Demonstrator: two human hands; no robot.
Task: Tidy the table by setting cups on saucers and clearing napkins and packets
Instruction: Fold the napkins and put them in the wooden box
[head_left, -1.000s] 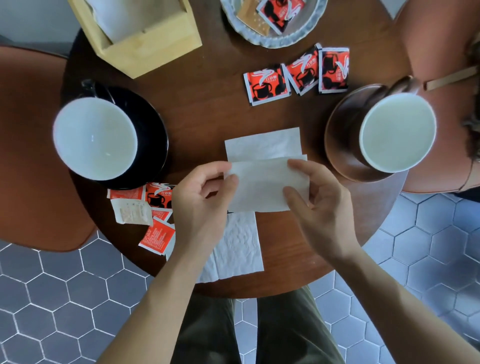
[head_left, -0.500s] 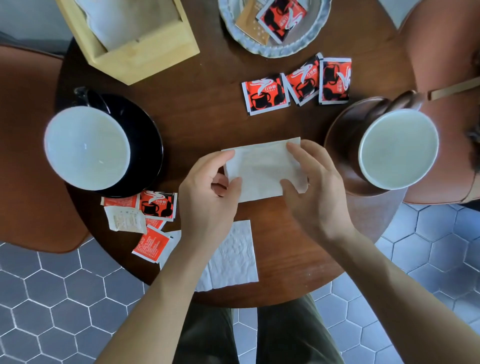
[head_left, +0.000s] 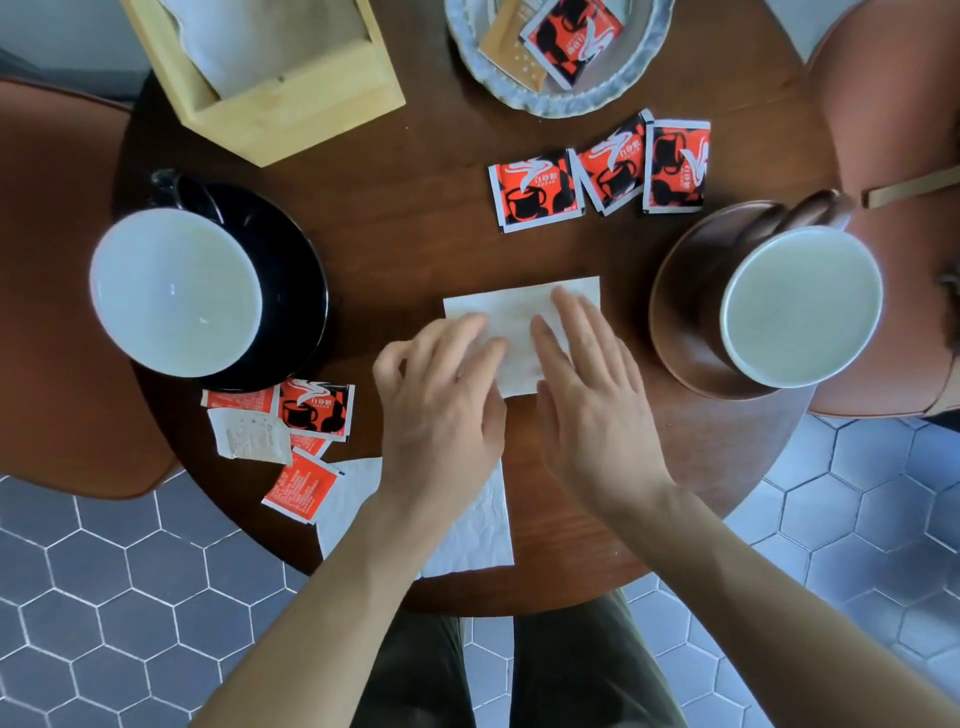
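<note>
A folded white napkin (head_left: 519, 317) lies flat at the middle of the round wooden table (head_left: 405, 228). My left hand (head_left: 441, 395) and my right hand (head_left: 587, 395) rest flat on it, fingers spread, holding nothing. A second, crumpled napkin (head_left: 467, 525) lies under my left forearm at the table's near edge. Three red sugar packets (head_left: 597, 171) lie in a row beyond the napkin. Several more packets (head_left: 291, 431) lie at the left. A white-lined cup (head_left: 176, 291) stands on a black saucer (head_left: 301, 291). Another cup (head_left: 800, 306) stands on a brown saucer (head_left: 680, 296).
A wooden napkin box (head_left: 291, 104) stands at the far left of the table. A grey dish (head_left: 561, 98) with packets in it is at the far middle. Brown chairs (head_left: 57, 312) flank the table on both sides. The floor is hexagon tile.
My hands folded the napkin over, laid it on the table and went from pinching its edges to lying flat on top of it.
</note>
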